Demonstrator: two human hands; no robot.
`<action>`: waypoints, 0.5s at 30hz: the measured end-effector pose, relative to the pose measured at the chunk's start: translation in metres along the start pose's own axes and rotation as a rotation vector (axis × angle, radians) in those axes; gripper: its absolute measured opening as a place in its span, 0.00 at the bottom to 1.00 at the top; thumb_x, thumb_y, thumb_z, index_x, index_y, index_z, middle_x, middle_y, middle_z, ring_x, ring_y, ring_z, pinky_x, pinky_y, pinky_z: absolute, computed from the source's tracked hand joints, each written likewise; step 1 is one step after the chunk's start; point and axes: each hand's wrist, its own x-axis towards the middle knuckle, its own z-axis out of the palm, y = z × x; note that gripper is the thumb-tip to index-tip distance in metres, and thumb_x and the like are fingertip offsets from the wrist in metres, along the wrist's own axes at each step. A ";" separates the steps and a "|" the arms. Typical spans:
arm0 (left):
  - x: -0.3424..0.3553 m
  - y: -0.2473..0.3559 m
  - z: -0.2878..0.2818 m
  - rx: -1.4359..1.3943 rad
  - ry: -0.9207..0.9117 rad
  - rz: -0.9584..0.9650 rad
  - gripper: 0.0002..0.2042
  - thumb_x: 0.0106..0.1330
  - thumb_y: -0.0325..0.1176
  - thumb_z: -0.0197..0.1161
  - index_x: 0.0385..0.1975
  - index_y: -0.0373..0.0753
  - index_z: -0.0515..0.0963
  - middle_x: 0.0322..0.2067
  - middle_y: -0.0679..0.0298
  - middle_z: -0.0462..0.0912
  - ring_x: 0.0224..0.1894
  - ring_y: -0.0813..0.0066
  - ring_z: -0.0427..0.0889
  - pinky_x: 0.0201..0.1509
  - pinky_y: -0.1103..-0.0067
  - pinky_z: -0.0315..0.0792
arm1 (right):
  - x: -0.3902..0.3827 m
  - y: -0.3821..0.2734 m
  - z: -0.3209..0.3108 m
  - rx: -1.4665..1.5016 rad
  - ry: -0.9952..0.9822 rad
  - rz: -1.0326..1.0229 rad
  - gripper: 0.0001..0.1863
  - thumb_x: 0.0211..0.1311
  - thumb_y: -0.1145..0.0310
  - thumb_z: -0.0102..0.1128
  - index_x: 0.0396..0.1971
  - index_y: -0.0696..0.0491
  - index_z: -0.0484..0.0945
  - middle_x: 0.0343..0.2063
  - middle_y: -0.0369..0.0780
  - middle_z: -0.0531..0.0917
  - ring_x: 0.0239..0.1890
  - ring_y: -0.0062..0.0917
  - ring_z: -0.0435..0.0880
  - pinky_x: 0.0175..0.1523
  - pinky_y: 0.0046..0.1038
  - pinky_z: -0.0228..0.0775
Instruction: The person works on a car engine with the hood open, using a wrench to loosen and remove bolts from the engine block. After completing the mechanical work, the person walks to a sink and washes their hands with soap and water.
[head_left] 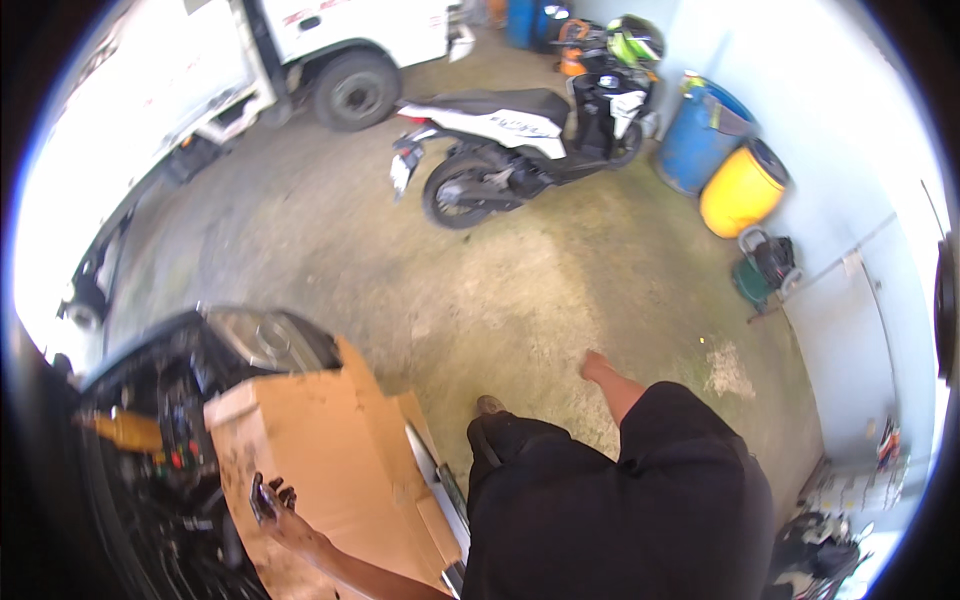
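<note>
My left hand (pixel 272 503) is over a large brown cardboard sheet (pixel 320 450), its fingers dark with what looks like grease. The fingers are loosely bent and apart, with no held thing visible. I cannot tell whether the hand touches the cardboard. Dark smudges mark the sheet near its left edge. The cardboard lies along the front of a dark car with an exposed engine bay (pixel 180 480) and a headlight (pixel 262 338). My right hand does not show; black clothing (pixel 610 510) and a bare lower leg (pixel 618 388) fill the lower middle.
A white and black scooter (pixel 520 130) stands ahead on the concrete floor (pixel 480 290). Behind it to the left is a white truck (pixel 350 30). Along the right wall are a blue barrel (pixel 695 140), a yellow drum (pixel 740 195) and a green container (pixel 752 283).
</note>
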 end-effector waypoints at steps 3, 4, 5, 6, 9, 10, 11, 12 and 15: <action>0.013 -0.002 0.071 -0.047 -0.154 0.001 0.14 0.80 0.38 0.60 0.58 0.40 0.81 0.38 0.65 0.84 0.34 0.80 0.79 0.39 0.81 0.72 | -0.014 0.219 0.006 0.214 0.119 0.334 0.16 0.61 0.69 0.62 0.47 0.56 0.87 0.51 0.53 0.87 0.58 0.48 0.85 0.59 0.45 0.78; 0.022 0.018 0.077 0.043 -0.151 0.051 0.14 0.79 0.38 0.60 0.58 0.40 0.81 0.38 0.65 0.84 0.34 0.80 0.79 0.39 0.81 0.72 | -0.031 0.191 0.034 0.421 0.271 0.453 0.13 0.59 0.72 0.60 0.40 0.60 0.88 0.40 0.56 0.89 0.49 0.48 0.89 0.51 0.46 0.80; 0.028 0.023 0.098 0.032 -0.198 0.061 0.14 0.79 0.38 0.60 0.58 0.40 0.81 0.37 0.65 0.84 0.34 0.80 0.78 0.39 0.81 0.72 | -0.036 0.205 0.039 0.442 0.229 0.518 0.13 0.59 0.72 0.60 0.39 0.62 0.87 0.36 0.56 0.89 0.44 0.48 0.90 0.48 0.45 0.81; 0.034 0.024 0.124 0.011 -0.247 0.064 0.14 0.79 0.38 0.61 0.57 0.40 0.81 0.37 0.65 0.84 0.34 0.80 0.78 0.39 0.81 0.72 | -0.040 0.232 0.042 0.459 0.198 0.584 0.13 0.59 0.72 0.61 0.38 0.64 0.87 0.31 0.57 0.88 0.40 0.47 0.91 0.45 0.44 0.82; 0.056 0.026 0.219 -0.057 -0.378 0.074 0.13 0.79 0.38 0.61 0.56 0.39 0.81 0.36 0.65 0.83 0.34 0.79 0.78 0.39 0.80 0.72 | -0.037 0.260 0.057 0.481 0.149 0.598 0.13 0.61 0.72 0.61 0.39 0.67 0.85 0.29 0.57 0.88 0.37 0.43 0.92 0.42 0.42 0.82; 0.061 0.024 0.253 -0.087 -0.420 0.069 0.13 0.79 0.38 0.61 0.56 0.39 0.81 0.35 0.65 0.83 0.34 0.79 0.77 0.38 0.80 0.71 | -0.029 0.264 0.059 0.531 0.133 0.628 0.13 0.61 0.72 0.61 0.39 0.67 0.85 0.31 0.57 0.89 0.38 0.43 0.92 0.42 0.42 0.82; 0.068 0.024 0.284 -0.110 -0.458 0.069 0.13 0.79 0.38 0.61 0.55 0.39 0.81 0.35 0.65 0.83 0.34 0.79 0.77 0.38 0.80 0.71 | -0.016 0.264 0.055 0.584 0.108 0.650 0.12 0.62 0.73 0.61 0.39 0.67 0.85 0.33 0.57 0.89 0.39 0.42 0.92 0.42 0.42 0.82; 0.076 0.027 0.312 -0.116 -0.481 0.097 0.13 0.79 0.37 0.62 0.56 0.39 0.81 0.35 0.65 0.83 0.34 0.79 0.77 0.38 0.80 0.71 | -0.003 0.238 0.054 0.579 0.161 0.610 0.12 0.61 0.73 0.61 0.39 0.67 0.85 0.35 0.58 0.89 0.40 0.43 0.92 0.43 0.42 0.81; 0.087 0.041 0.384 -0.078 -0.526 0.057 0.14 0.79 0.38 0.62 0.55 0.38 0.81 0.35 0.65 0.83 0.34 0.79 0.78 0.37 0.80 0.71 | 0.053 0.153 0.022 0.399 0.145 0.442 0.13 0.61 0.70 0.63 0.40 0.63 0.86 0.41 0.56 0.88 0.44 0.46 0.89 0.46 0.42 0.81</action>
